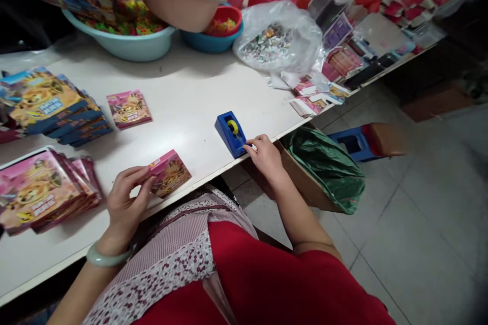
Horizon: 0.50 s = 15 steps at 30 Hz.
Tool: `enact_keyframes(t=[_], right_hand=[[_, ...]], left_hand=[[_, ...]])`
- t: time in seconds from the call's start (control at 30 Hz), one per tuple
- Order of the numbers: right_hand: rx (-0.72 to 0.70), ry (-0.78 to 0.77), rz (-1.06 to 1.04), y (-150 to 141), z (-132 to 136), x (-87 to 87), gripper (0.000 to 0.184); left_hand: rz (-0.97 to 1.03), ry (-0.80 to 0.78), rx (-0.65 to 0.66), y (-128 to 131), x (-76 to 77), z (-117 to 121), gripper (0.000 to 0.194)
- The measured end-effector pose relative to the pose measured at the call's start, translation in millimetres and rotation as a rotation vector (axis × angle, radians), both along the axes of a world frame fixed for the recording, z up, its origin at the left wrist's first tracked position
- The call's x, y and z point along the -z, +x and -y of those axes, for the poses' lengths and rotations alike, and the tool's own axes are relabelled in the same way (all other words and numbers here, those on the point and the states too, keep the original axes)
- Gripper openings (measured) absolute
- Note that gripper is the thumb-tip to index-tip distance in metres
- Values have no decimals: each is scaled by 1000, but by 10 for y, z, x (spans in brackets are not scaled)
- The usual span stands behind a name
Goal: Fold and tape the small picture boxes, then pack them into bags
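My left hand (127,195) pinches the near-left edge of a small pink printed box (171,175), which stands on the white table by its front edge. At the cutting end of a blue tape dispenser (224,129), my right hand (265,155) has thumb and forefinger pressed together on the end of the tape. A yellow-cored tape roll (232,127) sits in the dispenser. Another pink box (128,108) lies flat farther back, apart from both hands.
Stacks of blue boxes (49,101) and pink boxes (41,190) stand at the left. Basins, one a light-blue basin (133,45), line the back beside a clear plastic bag (282,35) of small pieces. A carton with a green liner (324,167) stands below the table's right edge.
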State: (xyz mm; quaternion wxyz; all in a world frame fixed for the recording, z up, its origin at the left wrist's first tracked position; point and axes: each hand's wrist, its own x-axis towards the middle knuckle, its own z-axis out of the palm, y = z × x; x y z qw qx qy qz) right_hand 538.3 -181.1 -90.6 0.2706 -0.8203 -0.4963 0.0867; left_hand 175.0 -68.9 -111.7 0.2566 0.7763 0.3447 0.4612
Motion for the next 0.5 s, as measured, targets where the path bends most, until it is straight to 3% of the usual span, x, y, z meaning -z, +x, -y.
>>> enact_keyframes(t=[0.07, 0.23, 0.3, 0.37, 0.5], right_hand=[[19, 21, -132, 17, -22, 87, 16], [154, 273, -693, -69, 42, 343, 34], [190, 320, -678, -105, 103, 413, 34], [186, 321, -523, -112, 156, 445, 27], [139, 147, -343, -141, 228, 381, 21]], left_hand=[[-22, -12, -24, -15, -1, 2, 30], [-59, -20, -41, -21, -17, 28, 28], [-61, -23, -34, -17, -28, 37, 27], [-42, -21, -22, -11, -38, 39, 28], [-45, -40, 1, 16, -47, 35, 24]])
